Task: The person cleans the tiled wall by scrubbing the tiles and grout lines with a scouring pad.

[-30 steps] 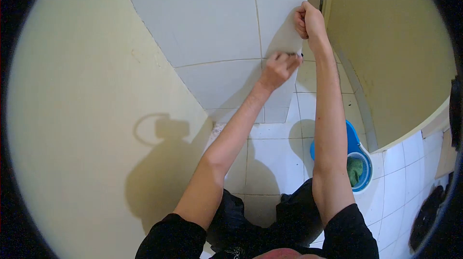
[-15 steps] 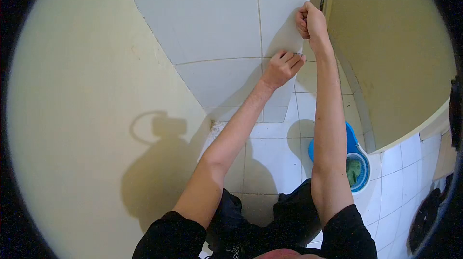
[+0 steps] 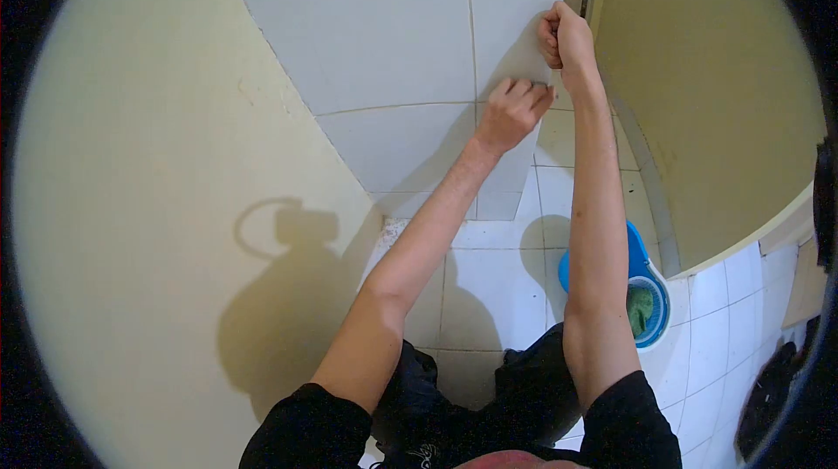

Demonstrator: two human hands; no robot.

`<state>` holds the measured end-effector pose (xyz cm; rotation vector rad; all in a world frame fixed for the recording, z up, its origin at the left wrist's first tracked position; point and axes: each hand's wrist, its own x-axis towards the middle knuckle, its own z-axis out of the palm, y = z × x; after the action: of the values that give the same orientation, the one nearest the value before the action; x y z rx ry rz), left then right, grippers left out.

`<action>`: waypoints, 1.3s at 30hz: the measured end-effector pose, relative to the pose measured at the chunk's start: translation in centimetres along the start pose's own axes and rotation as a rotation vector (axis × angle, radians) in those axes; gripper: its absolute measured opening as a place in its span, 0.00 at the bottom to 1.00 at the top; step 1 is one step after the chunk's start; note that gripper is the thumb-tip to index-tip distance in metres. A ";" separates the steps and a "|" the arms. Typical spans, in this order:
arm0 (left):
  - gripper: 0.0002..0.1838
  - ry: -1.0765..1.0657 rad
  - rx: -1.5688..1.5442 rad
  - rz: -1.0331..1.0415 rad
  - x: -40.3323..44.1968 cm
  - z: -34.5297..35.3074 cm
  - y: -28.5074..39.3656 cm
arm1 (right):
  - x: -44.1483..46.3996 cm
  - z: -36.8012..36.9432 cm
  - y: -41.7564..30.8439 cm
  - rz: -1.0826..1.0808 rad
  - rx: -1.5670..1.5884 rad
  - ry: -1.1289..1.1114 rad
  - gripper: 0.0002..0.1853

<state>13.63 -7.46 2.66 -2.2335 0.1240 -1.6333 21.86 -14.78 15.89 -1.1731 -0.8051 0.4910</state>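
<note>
My left hand [image 3: 515,113] is at the right edge of the white tiled wall [image 3: 393,41], its fingers bent and pressed together. A small dark bit shows by its fingertips, too small to name. Just above and to the right, my right hand [image 3: 567,40] is closed in a fist close to the same wall edge. Whatever lies inside that fist, if anything, is hidden. Both arms are stretched forward, the right one higher.
Partly behind my right forearm stands a blue bucket [image 3: 636,246] with a basket holding a green cloth [image 3: 640,308]. A cream wall [image 3: 131,164] rises on the left, a curved yellowish panel [image 3: 716,102] on the right. White tiles cover the floor [image 3: 493,281]. A dark object [image 3: 768,403] lies lower right.
My left hand has shifted slightly upward along the wall edge, nearer the right hand. My right hand has hardly moved and stays closed.
</note>
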 end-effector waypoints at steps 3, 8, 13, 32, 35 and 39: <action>0.08 0.023 0.024 -0.049 0.7 -0.4 -0.5 | 0.3 0.0 0.1 0.001 0.006 0.016 0.23; 0.09 0.020 0.005 -0.016 -2.1 0.8 0.2 | 0.4 -0.2 -0.2 0.028 -0.006 -0.004 0.23; 0.09 -0.013 -0.008 0.024 -0.5 -0.1 -0.1 | 0.2 0.0 -0.1 0.026 -0.015 0.023 0.23; 0.04 0.121 0.070 -0.088 2.0 -1.8 -2.1 | 0.6 -0.7 0.5 0.035 0.061 -0.083 0.24; 0.03 0.111 0.089 -0.016 -0.9 -0.8 -1.6 | 0.9 -0.8 0.6 0.058 0.042 -0.082 0.24; 0.03 0.065 0.064 -0.015 1.4 -2.1 -2.4 | 0.6 -0.5 0.3 0.054 0.038 -0.053 0.24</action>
<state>11.81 -6.13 5.25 -2.1392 0.0713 -1.6945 22.62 -14.58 15.67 -1.1532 -0.8080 0.5814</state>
